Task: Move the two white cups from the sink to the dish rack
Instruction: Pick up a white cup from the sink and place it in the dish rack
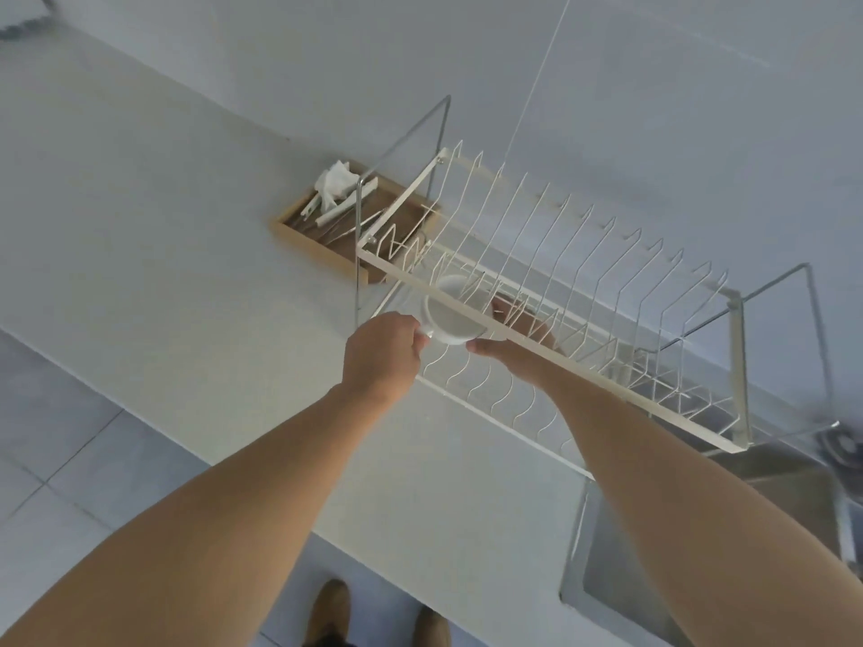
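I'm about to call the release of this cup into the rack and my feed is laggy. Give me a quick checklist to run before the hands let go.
1. Cup held: ok. The left hand grips the white cup at its handle side; the right hand supports its other side.
2. Cup inside the dish rack: ok, it sits behind the front rail, at the left end.
3. Cup resting on the wires: cannot tell, the rail and hands hide its base.
4. Neighbouring slots free: ok, no other dishes show in the rack.
5. Second cup located: cannot tell, only a corner of the sink is visible.
6. Wooden tray clear of the hands: ok, it lies behind the rack.
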The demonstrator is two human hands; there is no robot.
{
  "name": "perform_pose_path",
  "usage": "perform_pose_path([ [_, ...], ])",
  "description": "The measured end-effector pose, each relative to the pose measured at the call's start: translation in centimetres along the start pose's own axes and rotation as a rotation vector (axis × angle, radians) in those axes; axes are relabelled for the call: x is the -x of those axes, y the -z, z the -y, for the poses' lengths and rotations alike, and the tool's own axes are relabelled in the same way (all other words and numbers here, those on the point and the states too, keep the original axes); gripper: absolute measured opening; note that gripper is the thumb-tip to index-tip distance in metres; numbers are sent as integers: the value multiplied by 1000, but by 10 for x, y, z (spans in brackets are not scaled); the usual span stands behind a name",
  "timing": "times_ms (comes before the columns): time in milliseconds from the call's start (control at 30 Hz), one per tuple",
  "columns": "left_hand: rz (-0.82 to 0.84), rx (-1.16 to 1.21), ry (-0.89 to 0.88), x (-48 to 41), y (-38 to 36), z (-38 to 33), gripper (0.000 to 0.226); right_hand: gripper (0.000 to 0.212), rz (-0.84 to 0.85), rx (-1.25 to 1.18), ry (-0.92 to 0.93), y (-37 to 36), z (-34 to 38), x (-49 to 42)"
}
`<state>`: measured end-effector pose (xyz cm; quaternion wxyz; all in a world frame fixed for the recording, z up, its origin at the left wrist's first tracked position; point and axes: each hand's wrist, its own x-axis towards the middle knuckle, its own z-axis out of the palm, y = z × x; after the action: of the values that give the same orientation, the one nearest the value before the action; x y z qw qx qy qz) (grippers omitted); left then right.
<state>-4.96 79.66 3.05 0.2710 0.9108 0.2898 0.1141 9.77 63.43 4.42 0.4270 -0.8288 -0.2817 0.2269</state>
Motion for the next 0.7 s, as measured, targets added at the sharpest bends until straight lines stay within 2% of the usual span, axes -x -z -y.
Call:
perform_pose_path([
  [167, 2, 23, 8, -11, -6, 4, 21, 66, 49, 76, 37, 1, 8, -13],
  [400, -5, 38, 23, -7, -13, 11, 24, 73, 108, 19, -37, -7, 6, -22],
  [700, 28, 58, 19, -5, -13, 8, 29, 67, 36, 23, -138, -12, -6, -31],
])
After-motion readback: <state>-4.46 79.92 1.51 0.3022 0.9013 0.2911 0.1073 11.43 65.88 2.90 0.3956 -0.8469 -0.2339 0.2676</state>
